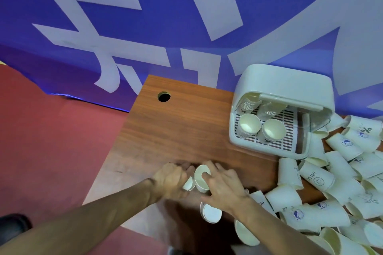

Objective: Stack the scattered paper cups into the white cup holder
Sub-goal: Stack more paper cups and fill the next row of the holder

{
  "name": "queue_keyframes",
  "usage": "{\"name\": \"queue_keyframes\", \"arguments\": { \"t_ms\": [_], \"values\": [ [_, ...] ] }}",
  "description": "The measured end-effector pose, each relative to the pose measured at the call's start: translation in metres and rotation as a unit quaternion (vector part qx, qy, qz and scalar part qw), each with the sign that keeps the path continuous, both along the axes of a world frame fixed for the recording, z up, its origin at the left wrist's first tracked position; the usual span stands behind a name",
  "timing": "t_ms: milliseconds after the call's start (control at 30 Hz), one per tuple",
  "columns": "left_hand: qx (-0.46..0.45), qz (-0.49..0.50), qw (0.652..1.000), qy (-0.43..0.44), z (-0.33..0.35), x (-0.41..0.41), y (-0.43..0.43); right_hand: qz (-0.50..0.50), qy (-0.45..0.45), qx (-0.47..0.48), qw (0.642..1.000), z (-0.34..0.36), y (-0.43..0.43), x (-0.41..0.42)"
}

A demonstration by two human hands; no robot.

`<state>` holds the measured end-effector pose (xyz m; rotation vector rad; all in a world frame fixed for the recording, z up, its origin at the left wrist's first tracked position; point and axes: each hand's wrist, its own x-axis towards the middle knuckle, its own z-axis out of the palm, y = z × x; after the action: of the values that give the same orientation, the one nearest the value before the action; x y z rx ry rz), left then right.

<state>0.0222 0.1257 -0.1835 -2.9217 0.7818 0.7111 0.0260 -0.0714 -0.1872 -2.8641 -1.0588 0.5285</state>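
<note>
The white cup holder [269,147] stands at the table's back right with its lid raised; inside it, stacks of paper cups [249,125] rest on a slotted tray. A heap of scattered paper cups [331,188] spreads over the right side of the table. Near the front edge, my right hand [224,186] has its fingers in and around an upright cup [200,179]. My left hand [172,180] grips a second cup [189,184] that lies tilted against it. Another cup [211,213] lies on its side just below my right wrist.
The wooden table [176,130] has a round cable hole [164,96] at its back left. Behind it hangs a blue and white banner [186,16]. Red floor [41,141] lies to the left, with a dark shoe [12,227] at the lower left.
</note>
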Motion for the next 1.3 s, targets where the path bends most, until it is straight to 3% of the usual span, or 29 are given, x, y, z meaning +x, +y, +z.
{"name": "queue_keyframes", "arguments": {
  "t_ms": [233, 400, 567, 800, 867, 933, 1167, 1300],
  "values": [
    [-0.003, 0.021, 0.995, -0.092, 0.002, 0.021, 0.012, -0.073, -0.001, -0.021, 0.997, -0.008, -0.003, 0.014],
    [0.025, 0.032, 0.995, -0.087, -0.022, 0.031, 0.008, -0.117, -0.055, -0.057, 0.99, -0.006, -0.014, 0.044],
    [0.001, -0.005, 0.996, -0.093, -0.021, 0.03, 0.003, -0.087, -0.051, -0.03, 0.994, -0.001, -0.025, 0.046],
    [-0.067, 0.085, 0.993, 0.045, -0.013, 0.062, -0.006, -0.04, -0.084, -0.002, 0.996, -0.008, -0.028, 0.044],
    [-0.079, 0.062, 0.995, -0.018, -0.004, 0.071, -0.008, -0.059, -0.088, 0.01, 0.994, -0.007, -0.029, 0.047],
    [-0.02, -0.009, 0.996, -0.085, 0.008, 0.079, -0.012, -0.079, -0.092, 0.018, 0.992, -0.008, -0.031, 0.05],
    [0.042, -0.01, 0.994, -0.096, 0.006, 0.077, -0.014, -0.124, -0.087, 0.015, 0.988, -0.011, -0.039, 0.047],
    [0.004, -0.044, 0.989, -0.14, 0.014, 0.076, -0.02, -0.159, -0.094, 0.045, 0.982, 0.0, -0.043, 0.048]
  ]
}}
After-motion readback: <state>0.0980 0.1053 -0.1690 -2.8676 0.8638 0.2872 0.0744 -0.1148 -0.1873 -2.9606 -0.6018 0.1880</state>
